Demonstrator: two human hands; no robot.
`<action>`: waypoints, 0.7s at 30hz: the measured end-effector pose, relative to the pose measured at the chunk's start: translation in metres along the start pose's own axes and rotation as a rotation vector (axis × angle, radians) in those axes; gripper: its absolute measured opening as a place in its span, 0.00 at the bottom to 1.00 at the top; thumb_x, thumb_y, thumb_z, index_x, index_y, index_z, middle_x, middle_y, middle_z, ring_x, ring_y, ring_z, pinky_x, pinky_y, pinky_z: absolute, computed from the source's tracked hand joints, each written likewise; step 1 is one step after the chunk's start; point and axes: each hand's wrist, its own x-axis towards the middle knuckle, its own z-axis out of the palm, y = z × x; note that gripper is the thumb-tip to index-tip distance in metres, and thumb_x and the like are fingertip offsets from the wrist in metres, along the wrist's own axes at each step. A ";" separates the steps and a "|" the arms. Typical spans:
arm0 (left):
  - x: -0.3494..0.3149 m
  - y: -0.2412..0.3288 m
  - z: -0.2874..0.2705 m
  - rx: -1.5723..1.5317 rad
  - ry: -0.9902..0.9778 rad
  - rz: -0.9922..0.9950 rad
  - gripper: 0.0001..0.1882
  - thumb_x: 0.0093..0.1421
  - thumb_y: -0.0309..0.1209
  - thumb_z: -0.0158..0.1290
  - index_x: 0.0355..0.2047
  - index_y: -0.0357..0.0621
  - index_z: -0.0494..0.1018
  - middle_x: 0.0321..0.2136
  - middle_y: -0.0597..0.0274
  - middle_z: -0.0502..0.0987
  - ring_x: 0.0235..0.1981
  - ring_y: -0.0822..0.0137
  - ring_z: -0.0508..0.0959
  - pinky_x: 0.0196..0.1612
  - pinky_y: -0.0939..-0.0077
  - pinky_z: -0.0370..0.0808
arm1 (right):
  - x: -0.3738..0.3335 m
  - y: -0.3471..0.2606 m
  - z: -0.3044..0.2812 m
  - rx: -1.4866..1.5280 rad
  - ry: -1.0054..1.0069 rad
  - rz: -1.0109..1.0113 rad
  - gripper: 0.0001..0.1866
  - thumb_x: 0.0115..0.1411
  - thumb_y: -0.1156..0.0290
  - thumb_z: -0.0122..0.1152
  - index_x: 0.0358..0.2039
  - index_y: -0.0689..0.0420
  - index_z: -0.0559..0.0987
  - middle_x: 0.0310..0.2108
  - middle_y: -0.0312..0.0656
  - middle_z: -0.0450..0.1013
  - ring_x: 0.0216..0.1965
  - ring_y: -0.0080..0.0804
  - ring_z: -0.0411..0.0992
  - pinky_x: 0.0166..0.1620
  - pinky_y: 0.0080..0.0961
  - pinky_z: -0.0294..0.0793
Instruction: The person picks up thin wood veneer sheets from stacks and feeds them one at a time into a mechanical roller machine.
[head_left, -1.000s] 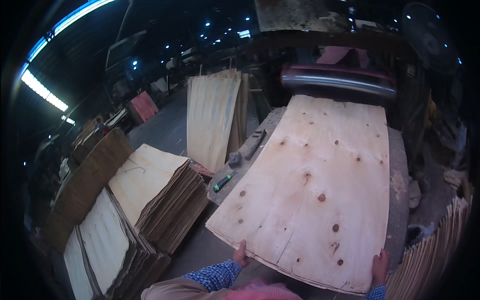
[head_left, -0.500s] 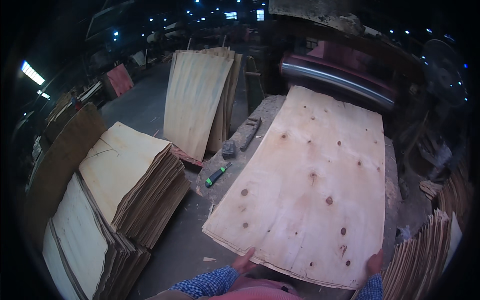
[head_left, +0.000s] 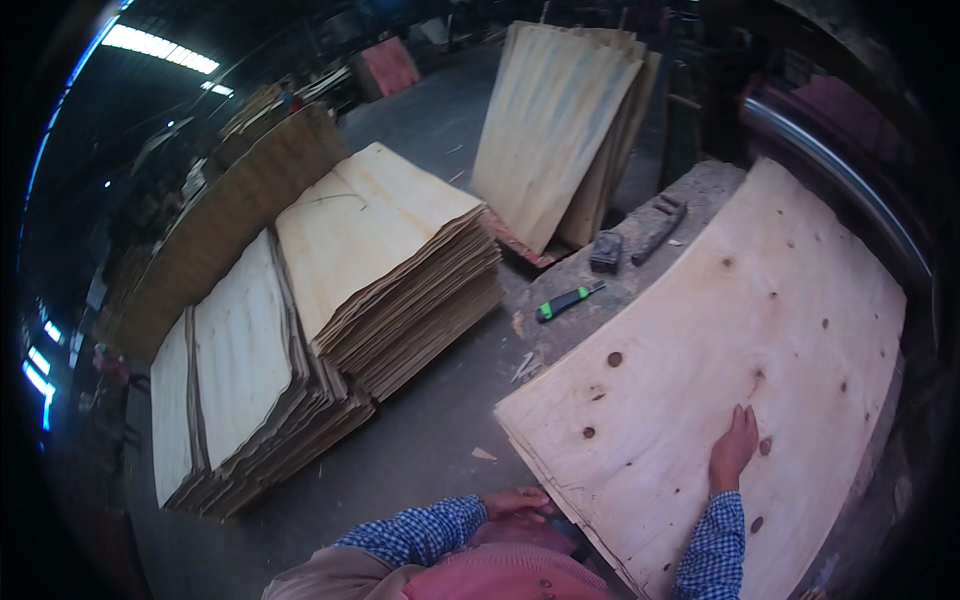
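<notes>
A stack of thin wood veneer sheets (head_left: 690,350), pale with dark knots, lies on a rough grey worktable (head_left: 690,195). My right hand (head_left: 733,450) rests on the top sheet, fingers stretched out and holding nothing. At the stack's near left edge is my left hand (head_left: 515,503), its fingers loosely bent and slightly apart; whether the fingertips touch the sheets is hard to see. Beside the stack lies a green and black utility knife (head_left: 570,302). Farther back are a small dark block (head_left: 606,251) and a dark bar-shaped tool (head_left: 660,232).
Thick piles of veneer (head_left: 390,240) stand on the left, next to a tall brown board (head_left: 240,220). More sheets lean upright (head_left: 560,120) beyond the table. A shiny metal roller (head_left: 830,160) crosses the far right. Wood scraps lie on the floor (head_left: 440,440).
The view has swung left, so everything sits farther right. My right hand has left the near right edge and now lies on the top sheet. My left hand appears to have loosened its hold.
</notes>
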 end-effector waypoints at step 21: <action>-0.197 0.019 -0.351 -0.692 0.893 0.176 0.18 0.64 0.47 0.47 0.29 0.47 0.75 0.28 0.67 0.79 0.26 0.74 0.77 0.25 0.78 0.71 | 0.081 -0.188 0.129 -0.689 0.097 -0.612 0.18 0.64 0.65 0.52 0.51 0.62 0.75 0.51 0.53 0.71 0.52 0.47 0.70 0.55 0.38 0.70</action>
